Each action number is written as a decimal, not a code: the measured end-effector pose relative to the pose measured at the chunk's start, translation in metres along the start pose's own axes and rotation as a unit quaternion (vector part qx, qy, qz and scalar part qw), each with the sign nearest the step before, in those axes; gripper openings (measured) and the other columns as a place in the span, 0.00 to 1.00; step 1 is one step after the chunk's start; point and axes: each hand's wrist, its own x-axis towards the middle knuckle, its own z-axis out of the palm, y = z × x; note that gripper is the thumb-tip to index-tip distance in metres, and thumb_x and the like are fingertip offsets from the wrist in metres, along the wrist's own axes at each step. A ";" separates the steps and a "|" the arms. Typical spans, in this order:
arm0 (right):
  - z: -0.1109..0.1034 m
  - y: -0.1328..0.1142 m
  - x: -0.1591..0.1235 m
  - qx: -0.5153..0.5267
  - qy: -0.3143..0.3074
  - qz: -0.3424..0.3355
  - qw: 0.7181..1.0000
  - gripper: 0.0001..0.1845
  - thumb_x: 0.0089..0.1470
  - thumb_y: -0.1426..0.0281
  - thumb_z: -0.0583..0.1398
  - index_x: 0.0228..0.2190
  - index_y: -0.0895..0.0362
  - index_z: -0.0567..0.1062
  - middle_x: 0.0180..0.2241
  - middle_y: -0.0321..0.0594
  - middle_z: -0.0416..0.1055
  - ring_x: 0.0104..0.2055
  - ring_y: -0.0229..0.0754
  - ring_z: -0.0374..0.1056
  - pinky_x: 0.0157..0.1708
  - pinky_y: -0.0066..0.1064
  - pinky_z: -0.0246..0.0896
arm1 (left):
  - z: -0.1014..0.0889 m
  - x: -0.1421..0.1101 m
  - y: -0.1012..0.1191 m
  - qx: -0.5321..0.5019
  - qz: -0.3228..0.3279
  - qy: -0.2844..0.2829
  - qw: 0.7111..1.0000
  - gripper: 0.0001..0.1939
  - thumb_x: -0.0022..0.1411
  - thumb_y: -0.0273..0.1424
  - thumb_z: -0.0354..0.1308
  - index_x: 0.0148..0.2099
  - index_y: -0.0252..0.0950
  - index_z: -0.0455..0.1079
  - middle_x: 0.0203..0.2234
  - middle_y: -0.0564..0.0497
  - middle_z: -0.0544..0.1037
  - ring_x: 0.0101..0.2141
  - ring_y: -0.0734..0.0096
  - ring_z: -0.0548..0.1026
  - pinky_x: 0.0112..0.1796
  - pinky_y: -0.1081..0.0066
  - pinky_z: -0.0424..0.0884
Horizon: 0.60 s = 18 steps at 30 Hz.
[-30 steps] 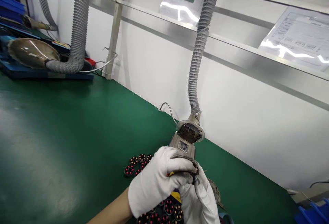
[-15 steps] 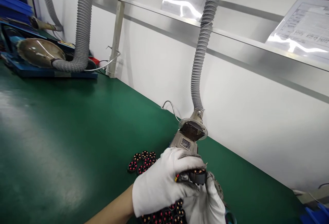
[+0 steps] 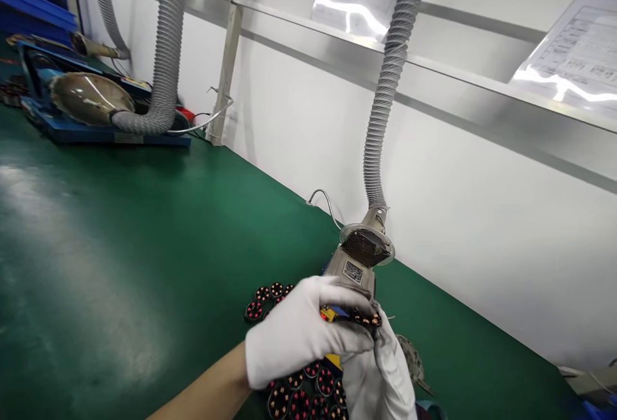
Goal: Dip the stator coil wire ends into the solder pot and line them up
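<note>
Both my hands wear white gloves with greyed fingertips. Between them is a round black part with copper-coloured segments (image 3: 367,318), partly covered by fingers. My left hand (image 3: 301,333) grips it from the left, thumb below and fingers above. From the right, my right hand (image 3: 388,365) closes its fingers against the part's edge. Several similar round parts (image 3: 299,401) with red or copper segments lie under my left wrist, and more round parts (image 3: 261,294) sit beyond that hand. Just behind my hands stands a metal-cased device (image 3: 354,272) with a label; yellow shows between my fingers.
A round fume hood (image 3: 385,253) on a grey flexible duct (image 3: 385,111) hangs over the device. To its right lies a small round dish-like object (image 3: 409,356). Another duct (image 3: 168,40) reaches blue equipment (image 3: 58,130) at the back left of the green table (image 3: 144,233).
The part has tilted in my hands: its side wall faced me before, and now its segmented face shows more. My right fingers have moved up around it. The view has shifted slightly.
</note>
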 end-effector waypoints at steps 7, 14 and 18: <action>-0.006 -0.005 0.001 -0.049 0.006 0.004 0.999 0.17 0.45 0.57 0.65 0.38 0.50 0.78 0.35 0.42 0.77 0.38 0.47 0.72 0.36 0.39 0.70 | 0.000 -0.002 -0.002 -0.059 0.096 0.083 0.990 0.03 0.52 0.27 0.64 0.26 0.37 0.75 0.28 0.50 0.76 0.33 0.69 0.74 0.36 0.73 0.71; -0.005 -0.009 -0.001 0.113 -0.026 0.106 0.987 0.17 0.48 0.52 0.61 0.36 0.48 0.78 0.37 0.41 0.77 0.39 0.44 0.72 0.44 0.43 0.66 | -0.008 0.000 -0.004 0.234 0.126 -0.076 0.961 0.32 0.41 0.21 0.69 0.50 0.44 0.70 0.47 0.50 0.72 0.48 0.61 0.68 0.51 0.66 0.61; -0.011 -0.007 0.003 0.085 -0.034 0.100 0.991 0.13 0.43 0.56 0.66 0.31 0.49 0.79 0.32 0.39 0.77 0.36 0.45 0.72 0.40 0.41 0.68 | -0.003 0.005 -0.008 0.146 0.179 -0.105 0.967 0.12 0.52 0.28 0.66 0.41 0.37 0.76 0.39 0.47 0.77 0.40 0.63 0.73 0.45 0.67 0.67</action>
